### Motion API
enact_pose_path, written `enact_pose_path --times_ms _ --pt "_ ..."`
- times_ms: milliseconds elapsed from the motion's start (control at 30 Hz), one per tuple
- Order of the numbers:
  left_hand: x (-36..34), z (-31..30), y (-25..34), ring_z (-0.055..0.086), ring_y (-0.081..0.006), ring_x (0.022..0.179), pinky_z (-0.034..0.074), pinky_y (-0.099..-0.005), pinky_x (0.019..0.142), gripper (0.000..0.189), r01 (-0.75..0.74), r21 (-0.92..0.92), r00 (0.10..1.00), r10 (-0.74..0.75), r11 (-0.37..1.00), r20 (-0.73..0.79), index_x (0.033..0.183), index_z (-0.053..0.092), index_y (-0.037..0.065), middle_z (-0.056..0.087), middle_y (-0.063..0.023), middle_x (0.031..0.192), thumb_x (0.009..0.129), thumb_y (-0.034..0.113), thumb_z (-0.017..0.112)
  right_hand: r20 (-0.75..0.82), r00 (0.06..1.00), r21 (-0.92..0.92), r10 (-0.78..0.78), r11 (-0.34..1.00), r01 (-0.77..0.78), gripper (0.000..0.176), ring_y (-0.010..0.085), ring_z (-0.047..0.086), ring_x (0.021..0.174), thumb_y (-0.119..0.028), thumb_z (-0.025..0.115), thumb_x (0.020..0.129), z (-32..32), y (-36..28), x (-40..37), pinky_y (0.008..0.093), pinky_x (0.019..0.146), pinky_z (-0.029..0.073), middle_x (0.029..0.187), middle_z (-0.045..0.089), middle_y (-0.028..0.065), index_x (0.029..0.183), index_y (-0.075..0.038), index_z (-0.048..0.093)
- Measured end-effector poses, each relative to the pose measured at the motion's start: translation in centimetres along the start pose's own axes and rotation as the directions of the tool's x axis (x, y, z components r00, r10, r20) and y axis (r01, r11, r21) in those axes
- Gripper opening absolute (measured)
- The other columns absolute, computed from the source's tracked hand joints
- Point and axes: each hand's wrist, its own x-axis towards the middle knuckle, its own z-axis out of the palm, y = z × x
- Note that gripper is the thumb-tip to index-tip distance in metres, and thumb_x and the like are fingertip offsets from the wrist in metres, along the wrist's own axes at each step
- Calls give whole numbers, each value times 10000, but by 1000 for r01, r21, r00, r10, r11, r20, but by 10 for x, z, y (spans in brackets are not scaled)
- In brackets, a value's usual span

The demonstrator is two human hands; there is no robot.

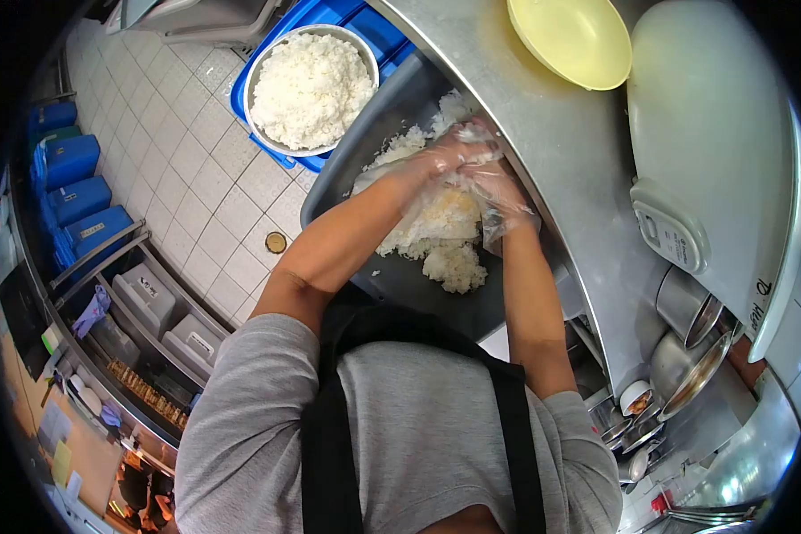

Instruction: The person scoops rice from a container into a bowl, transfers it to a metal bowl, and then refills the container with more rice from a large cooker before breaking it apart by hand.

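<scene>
Both hands are inside a grey tub (329,191) of cooked white rice (454,264), close together at its right wall. My left hand (465,149), in a loose clear plastic glove, lies across the upper part of the rice. Just below it, my right hand (500,189) wears a similar glove, bunched around the wrist. Glare and overlap hide the fingers of both hands, so I cannot make out whether they grip rice or each other. A yellowish patch shows on the rice beside my right hand. Some rice lies in a separate clump lower in the tub.
A metal bowl heaped with rice (311,93) stands on a blue lid (384,36) beside the tub. Along the right runs a steel counter (552,133) with a yellow bowl (574,40) and a large pale-lidded container (716,133). Metal pots (685,303) stand lower right.
</scene>
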Motion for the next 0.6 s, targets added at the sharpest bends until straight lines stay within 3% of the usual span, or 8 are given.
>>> enact_pose_path --times_ms 67,100,167,267,300,367,500,600 --pt "33 -4 -32 589 -233 1032 472 -314 851 807 7 260 997 13 966 -74 1389 280 -7 593 -172 1162 772 241 737 -43 997 -182 61 981 -68 588 266 483 1148 -222 671 779 -3 9 -2 366 1034 344 1266 483 164 1299 -46 460" --pt "26 -2 -27 598 -226 1010 475 -297 837 807 -6 312 995 36 950 -90 1384 280 -21 603 -182 1141 774 244 738 62 997 -430 -48 900 70 451 282 455 1189 -256 578 845 -8 31 2 368 1052 314 1280 481 165 1242 -48 522" --pt "12 2 -14 609 -173 946 479 -261 805 817 -25 444 981 108 896 -163 1374 273 -53 637 -169 1077 774 240 744 -79 990 -441 115 887 -138 420 295 450 1198 -270 516 884 0 -13 -11 382 1055 311 1281 487 173 1238 -45 521" --pt "33 -9 -37 612 -154 916 483 -287 797 795 -146 156 977 167 977 -135 1338 334 -64 661 -151 1014 762 291 751 -263 962 -597 75 771 -223 392 298 441 1216 -266 450 926 3 -5 -12 388 1065 303 1288 494 177 1241 -40 516" --pt "47 -12 -52 613 -145 878 491 -304 781 631 -238 255 935 292 937 -201 1261 445 -61 673 -144 980 807 295 700 -278 959 -606 51 766 -216 396 299 438 1222 -269 440 934 0 8 -11 386 1069 300 1296 491 177 1249 -40 507" --pt "5 -9 14 634 -184 866 499 -322 771 516 -46 528 965 174 848 -195 1226 498 -28 673 -160 972 833 263 662 -314 949 -636 8 741 -216 408 297 431 1229 -277 433 941 -7 31 -9 384 1071 299 1312 479 173 1267 -38 487" --pt "41 -27 19 637 -285 921 485 -356 829 561 -103 911 959 285 399 -16 1238 519 13 651 -164 1057 788 343 581 -383 924 -575 -3 784 -236 448 292 419 1233 -292 449 938 -21 53 0 384 1063 308 1340 445 157 1303 -33 442" --pt "99 -33 -20 601 -285 1010 456 -340 877 440 -164 930 738 584 -329 337 1182 580 56 608 -161 1155 829 302 487 -443 895 -330 50 919 -215 483 288 409 1236 -303 461 935 -29 67 9 385 1057 315 1362 421 146 1330 -29 408"
